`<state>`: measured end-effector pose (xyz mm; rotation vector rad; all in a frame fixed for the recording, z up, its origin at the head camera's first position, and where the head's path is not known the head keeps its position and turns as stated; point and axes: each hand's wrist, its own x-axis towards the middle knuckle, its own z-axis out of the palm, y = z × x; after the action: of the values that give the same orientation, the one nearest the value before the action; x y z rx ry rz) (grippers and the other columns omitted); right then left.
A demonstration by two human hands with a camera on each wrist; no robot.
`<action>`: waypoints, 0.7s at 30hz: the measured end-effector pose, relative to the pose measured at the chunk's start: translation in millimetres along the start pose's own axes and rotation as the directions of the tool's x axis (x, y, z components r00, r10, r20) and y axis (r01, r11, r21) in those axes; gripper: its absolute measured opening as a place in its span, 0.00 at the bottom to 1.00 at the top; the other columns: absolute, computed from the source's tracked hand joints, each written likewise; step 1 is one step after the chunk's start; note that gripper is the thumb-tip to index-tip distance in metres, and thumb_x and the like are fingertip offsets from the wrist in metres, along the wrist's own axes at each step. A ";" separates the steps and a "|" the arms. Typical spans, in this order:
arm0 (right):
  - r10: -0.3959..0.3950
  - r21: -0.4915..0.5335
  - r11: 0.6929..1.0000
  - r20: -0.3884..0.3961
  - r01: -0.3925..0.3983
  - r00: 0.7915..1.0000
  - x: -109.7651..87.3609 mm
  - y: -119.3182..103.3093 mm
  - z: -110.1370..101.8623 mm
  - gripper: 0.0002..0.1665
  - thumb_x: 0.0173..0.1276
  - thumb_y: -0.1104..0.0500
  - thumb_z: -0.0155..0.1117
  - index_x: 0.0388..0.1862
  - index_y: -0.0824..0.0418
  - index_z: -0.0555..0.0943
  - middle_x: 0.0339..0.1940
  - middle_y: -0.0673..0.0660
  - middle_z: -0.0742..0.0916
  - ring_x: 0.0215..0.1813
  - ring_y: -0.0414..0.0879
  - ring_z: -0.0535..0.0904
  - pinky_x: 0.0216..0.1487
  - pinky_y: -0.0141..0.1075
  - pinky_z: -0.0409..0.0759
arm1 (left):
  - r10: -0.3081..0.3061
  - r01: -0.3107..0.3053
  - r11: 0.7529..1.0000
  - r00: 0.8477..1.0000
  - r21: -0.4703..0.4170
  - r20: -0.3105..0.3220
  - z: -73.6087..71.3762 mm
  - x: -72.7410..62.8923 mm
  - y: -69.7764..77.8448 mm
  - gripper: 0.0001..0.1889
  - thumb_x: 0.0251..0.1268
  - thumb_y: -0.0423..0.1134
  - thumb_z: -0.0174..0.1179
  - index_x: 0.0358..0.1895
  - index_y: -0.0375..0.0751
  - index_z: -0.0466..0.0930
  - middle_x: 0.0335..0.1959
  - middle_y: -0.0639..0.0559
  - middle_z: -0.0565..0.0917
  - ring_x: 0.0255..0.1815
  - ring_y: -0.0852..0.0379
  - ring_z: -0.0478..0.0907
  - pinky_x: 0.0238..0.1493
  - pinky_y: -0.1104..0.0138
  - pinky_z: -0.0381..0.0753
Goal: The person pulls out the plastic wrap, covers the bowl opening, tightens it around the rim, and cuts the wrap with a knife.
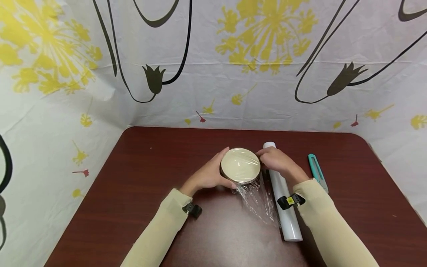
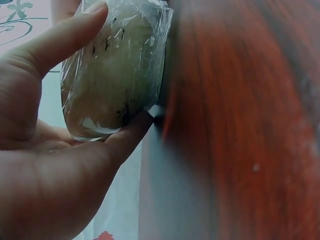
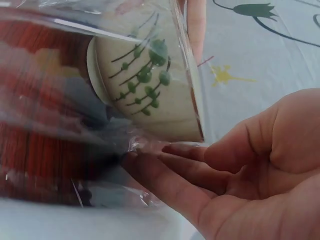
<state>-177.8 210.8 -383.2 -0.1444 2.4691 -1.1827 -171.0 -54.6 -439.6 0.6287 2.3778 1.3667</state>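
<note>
A cream bowl (image 1: 240, 165) with a green leaf pattern on its side (image 3: 145, 80) has clear plastic wrap stretched over its mouth. My left hand (image 1: 213, 172) grips the bowl from the left, thumb on the near side and fingers round the far side. Loose plastic wrap (image 1: 257, 202) trails from the bowl toward the roll. On the bowl's right, my right hand (image 1: 276, 160) reaches over the white roll (image 1: 287, 211). In the right wrist view its fairly straight fingers (image 3: 170, 185) touch the wrap close to the bowl, with the thumb set back from their tips.
A teal utility knife (image 1: 317, 172) lies right of the roll on the dark red-brown table (image 1: 160, 155). Behind the table hangs a white cloth (image 1: 200, 81) printed with flowers. Both wrists wear small black cameras.
</note>
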 end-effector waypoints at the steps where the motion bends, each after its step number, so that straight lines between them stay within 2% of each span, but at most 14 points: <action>1: -0.008 -0.030 1.000 -0.015 0.008 1.000 -3.0 -0.1 -1.0 0.33 0.72 0.67 0.43 0.71 0.79 0.78 0.68 0.74 0.84 0.60 0.59 0.85 0.58 0.49 0.86 | -0.001 0.001 1.000 1.000 0.008 0.009 -0.7 0.0 0.2 0.74 0.47 0.40 0.91 0.92 0.41 0.43 0.90 0.40 0.54 0.88 0.44 0.55 0.84 0.46 0.57; 3: -0.020 -0.070 0.997 -0.037 0.018 0.999 -9.9 -0.7 -3.0 0.32 0.76 0.65 0.44 0.72 0.78 0.78 0.68 0.74 0.85 0.62 0.62 0.86 0.61 0.53 0.86 | 0.008 -0.009 1.000 1.000 0.024 0.026 -2.1 0.1 0.0 0.75 0.47 0.38 0.91 0.92 0.41 0.40 0.91 0.40 0.51 0.89 0.43 0.53 0.85 0.47 0.56; 6: -0.049 -0.102 0.994 -0.073 0.041 0.996 -21.3 -0.9 -5.1 0.29 0.80 0.62 0.48 0.71 0.75 0.80 0.61 0.71 0.89 0.59 0.61 0.89 0.61 0.53 0.86 | 0.020 -0.024 0.998 0.998 0.064 0.061 -3.9 1.1 -1.4 0.77 0.48 0.35 0.90 0.92 0.42 0.35 0.92 0.40 0.48 0.90 0.45 0.49 0.86 0.51 0.53; 9: -0.083 -0.144 0.987 -0.114 0.066 0.990 -31.8 0.7 -6.0 0.25 0.82 0.58 0.56 0.68 0.72 0.83 0.52 0.64 0.92 0.52 0.53 0.91 0.54 0.47 0.86 | 0.020 -0.028 0.994 0.997 0.110 0.075 -4.7 1.3 -1.7 0.76 0.50 0.31 0.88 0.92 0.43 0.33 0.92 0.41 0.46 0.90 0.47 0.48 0.86 0.54 0.52; 12: -0.125 -0.202 0.975 -0.130 0.097 0.984 -44.3 4.4 -5.8 0.19 0.81 0.56 0.62 0.60 0.67 0.87 0.43 0.57 0.93 0.43 0.45 0.88 0.44 0.42 0.83 | 0.008 -0.019 0.988 0.997 0.151 0.071 -3.7 1.2 -1.6 0.75 0.51 0.30 0.88 0.92 0.44 0.34 0.92 0.42 0.47 0.90 0.47 0.49 0.86 0.55 0.53; 16: -0.185 -0.280 0.948 -0.091 0.153 0.979 -64.2 6.8 -0.2 0.08 0.76 0.55 0.70 0.47 0.57 0.86 0.37 0.49 0.90 0.36 0.42 0.83 0.38 0.42 0.79 | 0.010 -0.020 0.985 0.998 0.173 0.059 -2.4 1.4 -0.2 0.74 0.50 0.29 0.88 0.92 0.40 0.37 0.91 0.38 0.51 0.88 0.44 0.54 0.85 0.53 0.57; 21: -0.193 -0.342 0.925 -0.039 0.168 0.980 -84.9 7.3 13.2 0.13 0.69 0.53 0.81 0.40 0.54 0.83 0.32 0.43 0.88 0.32 0.41 0.79 0.33 0.41 0.77 | 0.020 -0.029 0.981 0.999 0.189 0.050 -1.0 1.3 3.0 0.75 0.47 0.32 0.90 0.91 0.37 0.37 0.89 0.35 0.53 0.86 0.40 0.58 0.84 0.50 0.61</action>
<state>-94.3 227.8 -370.1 -0.4409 2.7542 -0.8318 -171.9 -53.3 -436.6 0.7356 2.4885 1.1285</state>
